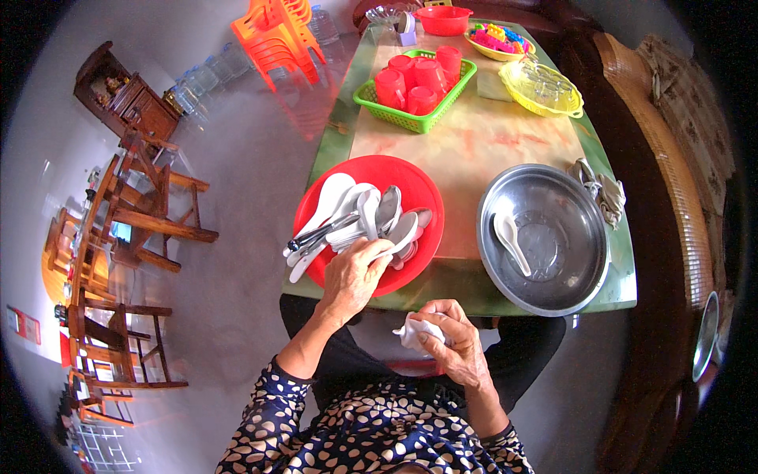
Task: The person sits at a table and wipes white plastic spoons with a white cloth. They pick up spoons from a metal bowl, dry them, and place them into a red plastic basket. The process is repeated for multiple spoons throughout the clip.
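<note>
My left hand [351,274] reaches over the near edge of a red plastic basin [422,178]. Its fingertips are closed on the handle of a white soup spoon [405,230]. White spoons [335,193] and several metal spoons [389,207] are heaped in that basin, some handles jutting over its left rim. Just off the table's front edge, my right hand [456,345] grips a crumpled white cloth [418,332]. To the right, one white spoon [512,242] lies in a wide metal basin [496,278].
Farther along the table [505,150] sit a green basket [426,122] of red mugs, a yellow basket [577,105] of glassware and a red bowl [444,21]. A bunched cloth [604,193] lies beside the metal basin. Wooden chairs [150,197] stand left; a brown sofa [632,118] flanks the right.
</note>
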{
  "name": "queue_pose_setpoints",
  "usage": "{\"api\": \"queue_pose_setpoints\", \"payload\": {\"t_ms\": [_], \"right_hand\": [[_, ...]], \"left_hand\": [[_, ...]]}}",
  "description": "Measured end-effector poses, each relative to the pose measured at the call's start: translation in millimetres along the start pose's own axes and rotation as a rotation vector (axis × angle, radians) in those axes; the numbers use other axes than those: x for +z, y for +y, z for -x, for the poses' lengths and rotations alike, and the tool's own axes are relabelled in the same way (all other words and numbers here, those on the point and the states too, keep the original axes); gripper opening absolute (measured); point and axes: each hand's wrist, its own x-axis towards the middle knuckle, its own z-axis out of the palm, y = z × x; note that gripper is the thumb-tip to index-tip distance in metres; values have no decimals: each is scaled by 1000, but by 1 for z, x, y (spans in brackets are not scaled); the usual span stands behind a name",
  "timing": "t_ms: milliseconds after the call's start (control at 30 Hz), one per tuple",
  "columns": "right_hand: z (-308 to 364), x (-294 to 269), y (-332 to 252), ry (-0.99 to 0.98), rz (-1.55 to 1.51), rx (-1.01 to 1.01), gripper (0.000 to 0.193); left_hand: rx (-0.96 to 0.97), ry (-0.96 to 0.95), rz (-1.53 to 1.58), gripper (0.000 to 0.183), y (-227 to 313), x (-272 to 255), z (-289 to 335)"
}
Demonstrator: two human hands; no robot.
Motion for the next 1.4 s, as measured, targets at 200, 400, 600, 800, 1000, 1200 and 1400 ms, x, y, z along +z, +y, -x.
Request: {"api": "queue_pose_setpoints", "payload": {"t_ms": [200, 400, 600, 800, 1000, 1200, 1400], "right_hand": [[0, -2, 6, 1, 18, 2, 27], [0, -2, 16, -14, -7, 20, 27], [2, -9, 18, 5, 4, 29, 26], [4, -18, 26, 9, -10, 3, 27], [14, -35, 34, 11, -28, -2, 29], [20, -50, 38, -23, -21, -25, 29], [25, -62, 45, -9, -59, -27, 29]], "left_hand": [[44, 14, -254, 15, -4, 4, -10], [50, 65, -276, 21, -3, 4, -15], [72, 135, -308, 18, -7, 13, -15], [107, 192, -432, 16, -6, 16, -24], [137, 305, -536, 35, 29, 19, -31], [367, 112, -349, 19, 88, 55, -46], [433, -52, -467, 32, 129, 114, -71]]}}
